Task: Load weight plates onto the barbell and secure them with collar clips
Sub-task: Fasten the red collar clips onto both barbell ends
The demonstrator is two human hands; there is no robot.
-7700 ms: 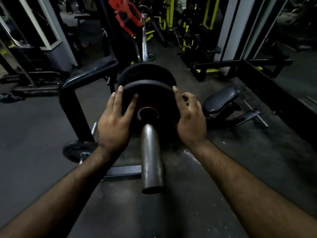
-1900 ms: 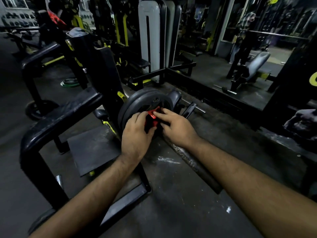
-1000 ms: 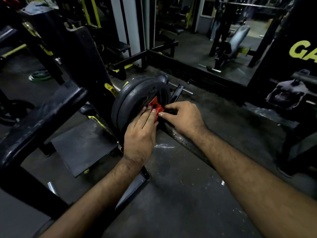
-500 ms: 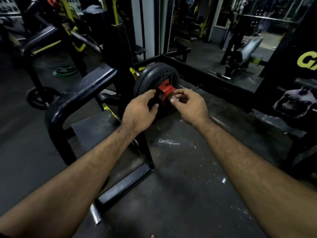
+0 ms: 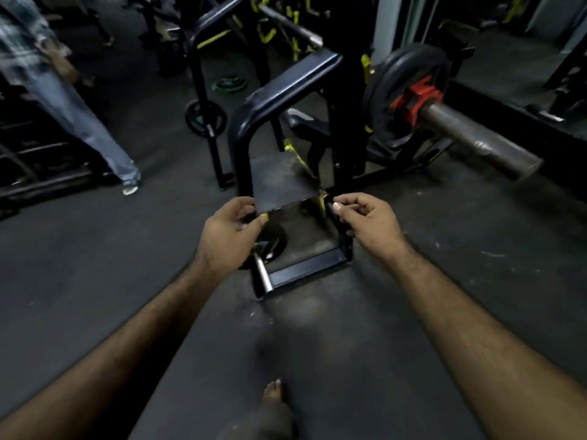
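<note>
Our red collar clip (image 5: 416, 98) sits on the barbell sleeve (image 5: 476, 139), pressed up against the outer face of the weight plates (image 5: 409, 77), well up and to the right of where our hands are. Neither hand is on it. Our left hand (image 5: 228, 236) and right hand (image 5: 368, 223) hang in front of us with the fingers loosely curled, a gap between them, and both look empty (the light is dim, so we cannot be fully sure of the right hand's fingertips (image 5: 336, 207)). Below them stand the black frame (image 5: 286, 87) of the rack and its floor bar (image 5: 305, 269), with a small plate (image 5: 270, 246) on a storage peg (image 5: 262, 274) partly hidden behind our left hand.

We judge this end loaded and clipped, so the step in hand is checking the work and going to the far end. To do it well, we should look for any gap between clip and plate; from here they seem to touch, though blur hides the seam. A push on the clip toward the plates would confirm that it grips. The same plates should then go on the other end, or the bar may tip on its rack. A person in jeans (image 5: 95, 122) is close on our left, and our bare foot (image 5: 273, 395) is exposed, so we should carry any plate close and low.
</note>
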